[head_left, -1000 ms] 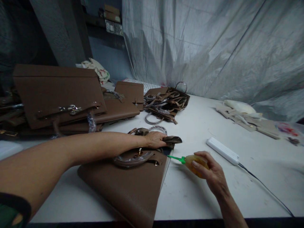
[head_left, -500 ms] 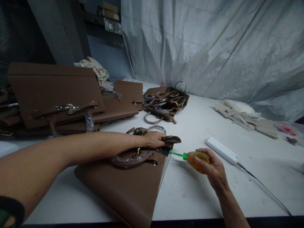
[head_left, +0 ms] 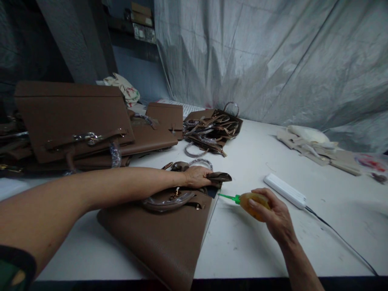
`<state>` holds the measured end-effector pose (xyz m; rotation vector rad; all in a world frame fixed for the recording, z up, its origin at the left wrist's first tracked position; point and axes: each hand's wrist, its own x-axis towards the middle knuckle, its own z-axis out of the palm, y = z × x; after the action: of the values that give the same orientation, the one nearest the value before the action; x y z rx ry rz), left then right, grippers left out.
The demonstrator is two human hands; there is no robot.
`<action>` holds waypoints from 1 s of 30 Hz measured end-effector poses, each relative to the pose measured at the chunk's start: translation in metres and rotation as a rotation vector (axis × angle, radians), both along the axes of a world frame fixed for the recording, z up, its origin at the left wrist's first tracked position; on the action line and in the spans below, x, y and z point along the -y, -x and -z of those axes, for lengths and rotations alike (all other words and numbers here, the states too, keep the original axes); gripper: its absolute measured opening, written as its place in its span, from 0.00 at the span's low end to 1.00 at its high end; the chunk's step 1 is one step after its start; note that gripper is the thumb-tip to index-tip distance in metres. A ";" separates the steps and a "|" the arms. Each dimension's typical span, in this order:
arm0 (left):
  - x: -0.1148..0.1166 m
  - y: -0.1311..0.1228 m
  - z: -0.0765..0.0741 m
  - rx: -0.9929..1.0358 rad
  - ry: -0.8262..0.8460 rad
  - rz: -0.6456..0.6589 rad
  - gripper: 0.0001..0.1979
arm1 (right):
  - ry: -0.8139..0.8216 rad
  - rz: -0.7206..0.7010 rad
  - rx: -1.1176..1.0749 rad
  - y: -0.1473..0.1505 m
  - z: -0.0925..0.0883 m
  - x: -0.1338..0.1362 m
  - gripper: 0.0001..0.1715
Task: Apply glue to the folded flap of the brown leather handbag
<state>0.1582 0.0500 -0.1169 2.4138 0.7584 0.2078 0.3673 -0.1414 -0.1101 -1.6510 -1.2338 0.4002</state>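
Observation:
A brown handbag lies flat on the white table, its base toward me. Its handle is wrapped in clear plastic, and a gold-coloured fitting shows beside it. At the bag's far end my left hand is closed on the dark, folded edge of the bag; its fingertips are partly hidden. My right hand is wrapped round a soft squeeze bottle of amber liquid. The bottle's thin green nozzle points left, its tip close to the bag's open corner; whether it touches I cannot tell.
Brown handbags are piled at the left, with a heap of brown bag parts at the back. A white power strip with a black cord lies right. Beige pieces lie beyond it, before a grey sheet.
The view has shifted slightly. Both hands keep their holds, and the bottle's nozzle stays by the bag's corner with almost no movement.

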 end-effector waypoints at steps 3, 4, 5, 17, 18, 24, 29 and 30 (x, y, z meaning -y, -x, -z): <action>0.000 0.000 0.000 0.015 -0.014 0.010 0.22 | -0.047 0.027 0.005 0.002 0.000 0.001 0.22; 0.000 0.000 0.000 0.019 -0.016 0.013 0.22 | -0.061 0.036 0.006 0.003 0.001 0.001 0.22; 0.000 0.000 0.000 0.019 -0.016 0.014 0.22 | -0.069 0.038 0.007 0.003 0.002 0.000 0.22; 0.002 -0.001 -0.001 0.006 0.010 0.023 0.25 | -0.014 -0.031 -0.040 0.000 0.005 0.001 0.21; 0.002 -0.001 -0.001 0.010 0.020 0.026 0.25 | 0.010 -0.055 -0.061 0.000 0.006 0.002 0.21; 0.001 -0.001 -0.001 0.022 -0.008 0.021 0.24 | 0.027 -0.074 -0.078 0.000 0.008 0.008 0.20; 0.004 -0.001 -0.002 0.028 0.016 0.009 0.23 | 0.015 -0.098 -0.072 0.004 0.009 0.012 0.20; 0.005 -0.001 -0.003 0.030 0.015 0.004 0.23 | -0.008 -0.084 -0.063 0.005 0.009 0.013 0.19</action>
<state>0.1591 0.0453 -0.1138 2.3927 0.7384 0.2357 0.3627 -0.1543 -0.1195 -1.5718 -1.2589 0.4944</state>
